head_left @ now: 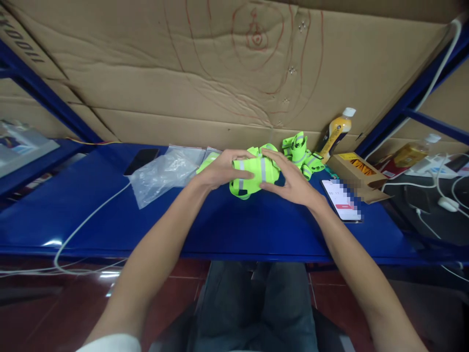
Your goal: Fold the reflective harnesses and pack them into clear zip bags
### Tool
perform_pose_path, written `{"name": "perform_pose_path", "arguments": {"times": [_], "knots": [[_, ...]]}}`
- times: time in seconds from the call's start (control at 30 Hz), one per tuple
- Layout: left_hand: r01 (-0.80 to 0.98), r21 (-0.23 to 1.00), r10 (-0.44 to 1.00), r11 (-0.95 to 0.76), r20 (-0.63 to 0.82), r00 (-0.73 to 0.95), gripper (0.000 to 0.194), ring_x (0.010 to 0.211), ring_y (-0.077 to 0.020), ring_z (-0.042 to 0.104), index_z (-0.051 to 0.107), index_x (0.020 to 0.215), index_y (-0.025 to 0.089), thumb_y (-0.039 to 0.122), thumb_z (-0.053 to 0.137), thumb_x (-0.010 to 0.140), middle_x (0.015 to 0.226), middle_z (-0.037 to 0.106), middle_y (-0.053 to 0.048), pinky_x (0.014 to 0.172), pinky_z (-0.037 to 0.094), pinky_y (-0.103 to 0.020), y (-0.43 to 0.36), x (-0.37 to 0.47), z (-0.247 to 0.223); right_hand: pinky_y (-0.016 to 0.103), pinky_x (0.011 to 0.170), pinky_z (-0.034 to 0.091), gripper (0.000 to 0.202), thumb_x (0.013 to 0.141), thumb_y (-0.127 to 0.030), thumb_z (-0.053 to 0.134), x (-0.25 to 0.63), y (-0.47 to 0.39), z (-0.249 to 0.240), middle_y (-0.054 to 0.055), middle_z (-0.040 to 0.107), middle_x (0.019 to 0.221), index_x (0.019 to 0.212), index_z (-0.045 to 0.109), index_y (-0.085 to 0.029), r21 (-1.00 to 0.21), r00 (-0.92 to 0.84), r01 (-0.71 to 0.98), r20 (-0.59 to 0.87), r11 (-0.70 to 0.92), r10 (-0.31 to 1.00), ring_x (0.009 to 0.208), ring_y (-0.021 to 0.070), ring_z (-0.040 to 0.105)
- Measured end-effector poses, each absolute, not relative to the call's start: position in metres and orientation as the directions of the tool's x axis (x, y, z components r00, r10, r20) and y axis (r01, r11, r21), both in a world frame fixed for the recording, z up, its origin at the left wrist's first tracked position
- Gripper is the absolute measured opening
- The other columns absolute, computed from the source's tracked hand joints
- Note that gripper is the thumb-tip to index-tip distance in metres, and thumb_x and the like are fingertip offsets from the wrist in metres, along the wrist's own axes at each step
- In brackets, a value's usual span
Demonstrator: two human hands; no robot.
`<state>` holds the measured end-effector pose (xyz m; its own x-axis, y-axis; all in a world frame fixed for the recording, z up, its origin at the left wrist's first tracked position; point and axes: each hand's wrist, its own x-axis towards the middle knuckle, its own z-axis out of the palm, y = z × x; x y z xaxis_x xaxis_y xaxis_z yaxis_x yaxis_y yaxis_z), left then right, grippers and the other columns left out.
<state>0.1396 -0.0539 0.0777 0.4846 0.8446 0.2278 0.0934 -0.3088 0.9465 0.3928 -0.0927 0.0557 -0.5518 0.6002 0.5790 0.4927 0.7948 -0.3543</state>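
A small neon-green garment with grey reflective stripes [252, 176] is held over the blue shelf [234, 230] between both hands. My left hand [220, 168] grips its left side from above. My right hand [289, 181] holds its right side, fingers curled over the top. A pile of similar neon-green pieces [301, 154] lies just behind my right hand. Part of another green piece [205, 161] shows behind my left hand.
Clear plastic bags [164, 173] lie to the left, beside a dark phone [141, 160] with a white cable [91, 217]. A lit phone [342, 199], an open cardboard box [357, 173] and a juice bottle [335, 132] stand to the right. A cardboard wall rises behind.
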Motion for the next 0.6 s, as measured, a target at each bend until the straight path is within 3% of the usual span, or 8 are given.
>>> {"name": "perform_pose_path", "arguments": {"times": [0.1,0.2,0.27,0.33,0.4,0.6], "knots": [[0.22,0.789,0.722,-0.574,0.36,0.591,0.042,0.085,-0.0212,0.069,0.081,0.112,0.02,0.028,0.088,0.071,0.098,0.078,-0.004,0.07,0.051,-0.028,-0.06,0.141,0.081,0.066,0.126,0.035,0.085,0.078,-0.063,0.094,0.398,-0.094,0.058,0.013,0.067,0.15,0.149,0.061,-0.029,-0.262,-0.501,0.6,0.613,0.756,0.611,0.147,0.0426,0.051],[0.277,0.679,0.648,-0.68,0.379,0.66,0.041,0.085,-0.0216,0.068,0.082,0.114,0.022,0.025,0.082,0.074,0.095,0.079,-0.001,0.075,0.049,-0.03,-0.067,0.144,0.084,0.055,0.108,0.049,0.083,0.061,-0.068,0.102,0.401,-0.098,0.061,0.01,0.075,0.122,0.124,0.07,-0.025,-0.357,-0.494,0.588,0.552,0.726,0.672,0.122,0.0393,0.062],[0.293,0.643,0.621,-0.708,0.368,0.692,0.044,0.084,-0.0218,0.069,0.082,0.119,0.023,0.025,0.08,0.075,0.095,0.079,0.0,0.076,0.048,-0.031,-0.071,0.146,0.084,0.039,0.086,0.051,0.075,0.062,-0.066,0.101,0.403,-0.101,0.064,0.004,0.073,0.104,0.114,0.07,-0.022,-0.489,-0.526,0.537,0.444,0.688,0.726,0.096,0.028,0.065],[0.288,0.607,0.586,-0.741,0.374,0.719,0.045,0.087,-0.0227,0.071,0.083,0.122,0.025,0.026,0.081,0.078,0.1,0.079,-0.001,0.081,0.049,-0.032,-0.072,0.147,0.083,0.032,0.075,0.045,0.061,0.07,-0.062,0.097,0.405,-0.103,0.066,0.0,0.069,0.091,0.106,0.071,-0.019,-0.587,-0.55,0.497,0.357,0.639,0.755,0.081,0.0197,0.06],[0.262,0.572,0.55,-0.777,0.416,0.724,0.044,0.099,-0.025,0.073,0.084,0.123,0.026,0.026,0.081,0.079,0.111,0.078,-0.004,0.089,0.051,-0.035,-0.072,0.149,0.082,0.03,0.07,0.04,0.052,0.076,-0.059,0.092,0.407,-0.105,0.067,-0.002,0.066,0.085,0.101,0.073,-0.018,-0.641,-0.554,0.478,0.31,0.6,0.773,0.076,0.0163,0.055],[0.242,0.581,0.553,-0.777,0.446,0.704,0.037,0.115,-0.0293,0.074,0.083,0.12,0.026,0.03,0.082,0.084,0.125,0.079,-0.008,0.104,0.053,-0.04,-0.073,0.158,0.077,0.028,0.068,0.036,0.051,0.074,-0.051,0.095,0.41,-0.103,0.065,-0.002,0.065,0.08,0.106,0.08,-0.015,-0.621,-0.504,0.565,0.26,0.543,0.823,0.075,0.0153,0.051]]}}
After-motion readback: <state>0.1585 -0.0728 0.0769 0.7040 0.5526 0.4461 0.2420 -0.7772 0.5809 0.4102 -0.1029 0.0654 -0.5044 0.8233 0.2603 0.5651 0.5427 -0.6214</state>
